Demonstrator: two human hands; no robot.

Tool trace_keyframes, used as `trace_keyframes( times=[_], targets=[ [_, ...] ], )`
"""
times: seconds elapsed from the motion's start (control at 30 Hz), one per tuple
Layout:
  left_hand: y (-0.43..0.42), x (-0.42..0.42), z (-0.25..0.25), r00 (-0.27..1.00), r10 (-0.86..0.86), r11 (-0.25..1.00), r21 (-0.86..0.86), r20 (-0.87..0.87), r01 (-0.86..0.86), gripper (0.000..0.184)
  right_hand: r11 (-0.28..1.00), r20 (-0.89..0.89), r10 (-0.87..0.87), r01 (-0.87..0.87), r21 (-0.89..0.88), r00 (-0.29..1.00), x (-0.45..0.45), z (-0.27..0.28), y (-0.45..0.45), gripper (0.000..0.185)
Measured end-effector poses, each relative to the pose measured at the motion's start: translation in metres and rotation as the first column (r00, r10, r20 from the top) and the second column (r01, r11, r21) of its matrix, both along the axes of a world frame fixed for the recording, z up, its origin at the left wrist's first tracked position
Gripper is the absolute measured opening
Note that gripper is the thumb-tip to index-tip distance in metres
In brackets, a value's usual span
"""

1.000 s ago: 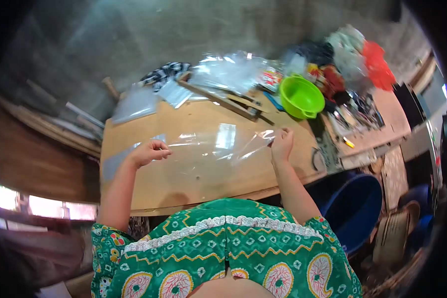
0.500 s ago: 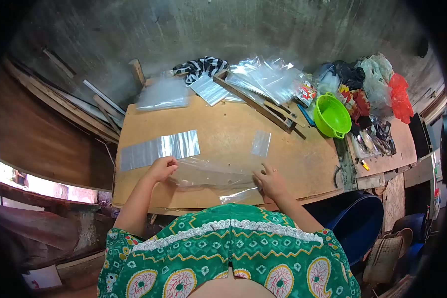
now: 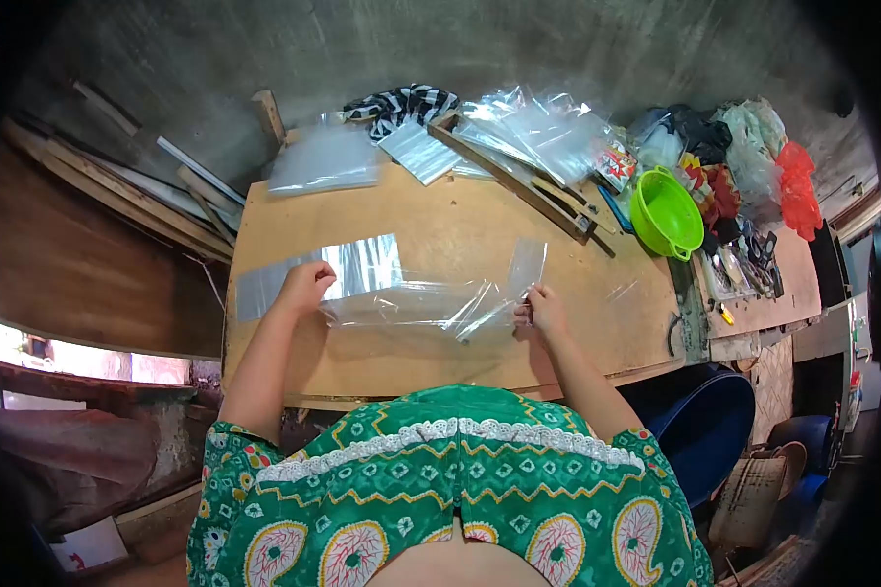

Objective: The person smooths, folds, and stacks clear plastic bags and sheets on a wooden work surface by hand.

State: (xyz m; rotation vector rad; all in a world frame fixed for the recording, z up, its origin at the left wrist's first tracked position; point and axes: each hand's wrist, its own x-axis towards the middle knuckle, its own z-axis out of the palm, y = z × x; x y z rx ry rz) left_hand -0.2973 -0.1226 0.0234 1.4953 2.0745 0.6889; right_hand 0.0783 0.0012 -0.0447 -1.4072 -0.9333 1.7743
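A clear plastic sheet [image 3: 411, 305] stretches between my two hands above the wooden table. My left hand [image 3: 306, 286] pinches its left end, close to a long strip of shiny clear plastic [image 3: 367, 264] lying on the table. At the right end, the fingers of my right hand [image 3: 541, 309] are closed on the same sheet. Just beyond that hand lies a small clear plastic piece [image 3: 528, 262]. Folds and glare on the sheet hide its exact edges.
Stacks of clear plastic sheets [image 3: 325, 161] lie at the back of the wooden table [image 3: 440, 215]. A wooden frame [image 3: 519, 176] holds more plastic. To the right are a green basket [image 3: 666, 213], plastic bags [image 3: 749, 137] and tools [image 3: 739, 264]. A blue tub [image 3: 700, 416] stands below.
Both hands have moved away from my body, carrying the clear sheet farther over the table. My right hand's fingers have closed on its right end.
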Motion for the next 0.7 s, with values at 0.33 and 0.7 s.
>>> trace_keyframes(
  times=[0.33, 0.7],
  targets=[
    [-0.022, 0.010, -0.050, 0.741, 0.343, 0.896, 0.035, 0.577, -0.442, 0.030, 0.881, 0.500, 0.095, -0.306, 0.360, 0.861, -0.003, 0.005, -0.005, 0.031],
    [-0.067, 0.053, -0.063, 0.862, 0.324, 0.918, 0.089, 0.391, -0.386, 0.076, 0.520, 0.832, 0.100, -0.742, 0.423, 0.545, -0.005, 0.014, -0.005, 0.026]
  ],
)
